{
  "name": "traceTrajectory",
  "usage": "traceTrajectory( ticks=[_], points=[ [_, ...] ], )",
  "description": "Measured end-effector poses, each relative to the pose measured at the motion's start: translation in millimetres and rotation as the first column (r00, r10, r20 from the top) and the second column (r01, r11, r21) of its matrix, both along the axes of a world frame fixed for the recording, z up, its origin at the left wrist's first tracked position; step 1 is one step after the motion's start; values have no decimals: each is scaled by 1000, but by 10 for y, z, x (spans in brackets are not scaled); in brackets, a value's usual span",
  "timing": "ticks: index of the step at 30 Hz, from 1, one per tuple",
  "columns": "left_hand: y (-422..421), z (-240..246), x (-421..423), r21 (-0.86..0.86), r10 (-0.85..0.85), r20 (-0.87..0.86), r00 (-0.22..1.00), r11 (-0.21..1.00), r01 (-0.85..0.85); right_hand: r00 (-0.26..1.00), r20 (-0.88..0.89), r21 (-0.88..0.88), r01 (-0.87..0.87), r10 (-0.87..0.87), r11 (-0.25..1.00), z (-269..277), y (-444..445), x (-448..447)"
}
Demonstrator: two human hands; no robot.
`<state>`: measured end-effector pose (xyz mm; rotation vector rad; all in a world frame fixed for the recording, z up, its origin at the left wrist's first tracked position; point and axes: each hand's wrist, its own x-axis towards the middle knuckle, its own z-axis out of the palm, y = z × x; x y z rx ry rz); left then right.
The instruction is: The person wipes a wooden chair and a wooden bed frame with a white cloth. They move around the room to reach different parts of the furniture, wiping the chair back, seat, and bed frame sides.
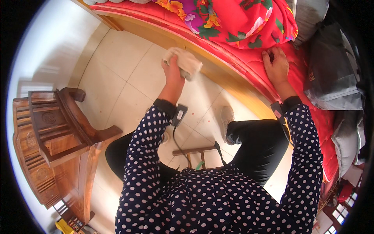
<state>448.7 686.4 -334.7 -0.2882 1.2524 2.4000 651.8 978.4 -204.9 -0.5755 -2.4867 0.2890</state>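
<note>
My left hand (172, 74) grips a folded beige cloth (187, 63), blurred as if in motion, above the tiled floor beside the bed's wooden side board (210, 60). The thumb lies over the cloth, and the other fingers are mostly hidden. On the red quilted mattress (251, 57), my right hand (277, 65) rests with curled fingers and the thumb apart. Its fingertips are close to a bundle of red floral bedding (233, 22), and nothing shows in its grasp.
A carved wooden chair (58, 125) stands at the left near the white wall. Grey bags (333, 67) and a grey cushion (346, 143) lie along the bed's right side. Cabled black devices (179, 115) sit at both wrists. A wooden frame (194, 150) is below me.
</note>
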Motion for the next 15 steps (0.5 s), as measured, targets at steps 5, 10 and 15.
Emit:
traceTrajectory(
  ticks=[5, 10, 15],
  points=[
    [146, -129, -629, 235, 65, 52, 997, 969, -75, 999, 46, -1, 1, -1, 1000, 8, 4, 7],
    [226, -111, -736, 250, -21, 165, 986, 968, -21, 999, 42, -28, 6, -5, 1000, 30, -14, 2],
    [278, -108, -518, 257, -110, 230, 967, 965, 48, 999, 50, 7, -5, 5, 1000, 38, -19, 0]
  ],
)
